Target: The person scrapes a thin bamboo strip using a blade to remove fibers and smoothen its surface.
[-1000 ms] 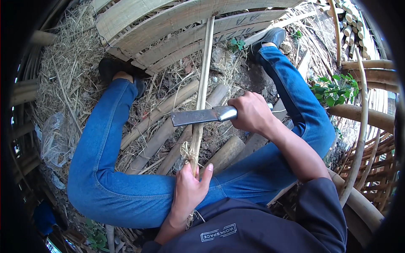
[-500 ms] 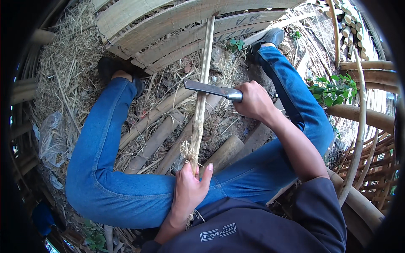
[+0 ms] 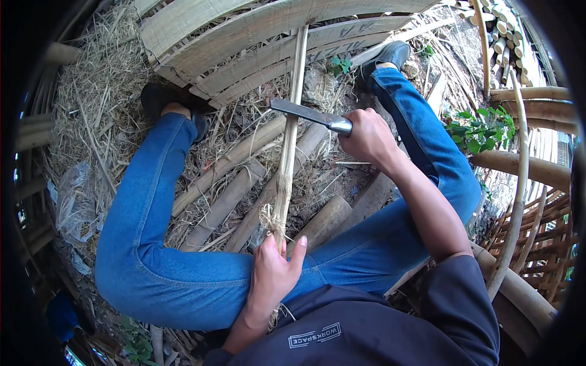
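A long, pale bamboo strip point(image 3: 288, 152) slopes up from my lap, its far end resting against a slatted wooden crate point(image 3: 244, 39). My left hand point(image 3: 274, 271) is closed round the strip's near end, above my thigh, thumb sticking out. Curled shavings point(image 3: 268, 219) cling to the strip just beyond that hand. My right hand point(image 3: 366, 137) grips the handle of a large knife point(image 3: 305, 111) with a metal collar. Its blade points left and lies across the upper middle of the strip, seemingly touching it. The handle is mostly hidden in my fist.
Bamboo poles point(image 3: 223, 207) lie on the ground between my legs, among straw and shavings. Straw point(image 3: 91, 104) is heaped at the far left, near a clear plastic bag point(image 3: 76, 201). Bamboo rails point(image 3: 525, 171) and a leafy plant point(image 3: 482, 131) stand at the right. Cut bamboo point(image 3: 506, 36) is stacked far right.
My right hand and the knife have shifted slightly away from me along the strip. My left hand and the strip stay in almost the same place.
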{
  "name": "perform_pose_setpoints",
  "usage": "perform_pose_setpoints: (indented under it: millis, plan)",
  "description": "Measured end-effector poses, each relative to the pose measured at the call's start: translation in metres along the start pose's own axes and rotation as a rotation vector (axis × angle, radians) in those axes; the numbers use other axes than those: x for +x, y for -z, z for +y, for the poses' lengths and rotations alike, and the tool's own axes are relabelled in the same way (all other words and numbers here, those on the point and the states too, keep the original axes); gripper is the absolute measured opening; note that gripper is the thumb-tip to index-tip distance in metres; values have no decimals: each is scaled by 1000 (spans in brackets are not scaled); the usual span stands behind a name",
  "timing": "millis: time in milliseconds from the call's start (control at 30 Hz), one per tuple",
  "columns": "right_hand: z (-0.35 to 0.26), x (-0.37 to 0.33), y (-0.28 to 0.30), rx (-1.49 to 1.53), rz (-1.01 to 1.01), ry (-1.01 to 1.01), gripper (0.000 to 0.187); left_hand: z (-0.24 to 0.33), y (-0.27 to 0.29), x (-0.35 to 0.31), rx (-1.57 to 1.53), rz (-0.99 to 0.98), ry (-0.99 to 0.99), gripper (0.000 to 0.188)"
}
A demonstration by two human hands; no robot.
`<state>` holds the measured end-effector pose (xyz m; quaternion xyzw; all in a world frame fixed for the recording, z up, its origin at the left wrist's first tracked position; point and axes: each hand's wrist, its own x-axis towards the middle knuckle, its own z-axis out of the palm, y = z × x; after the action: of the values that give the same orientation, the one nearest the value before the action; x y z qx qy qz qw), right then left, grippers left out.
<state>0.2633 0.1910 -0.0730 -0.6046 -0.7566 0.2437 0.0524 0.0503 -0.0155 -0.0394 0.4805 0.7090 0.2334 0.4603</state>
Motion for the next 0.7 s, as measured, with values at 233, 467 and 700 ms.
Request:
perform_pose_setpoints:
  millis: [233,467,700]
  plan:
    - [-12,-10,3,-111,-100,98,12,-1,-3,-1,18,30,-5,43]
    - [-10,-15,3,-62,-79,42,10,-7,-5,-2,68,25,-38,42]
    - [-20,-25,4,-60,-140,79,8,-3,-6,-3,54,45,-19,42]
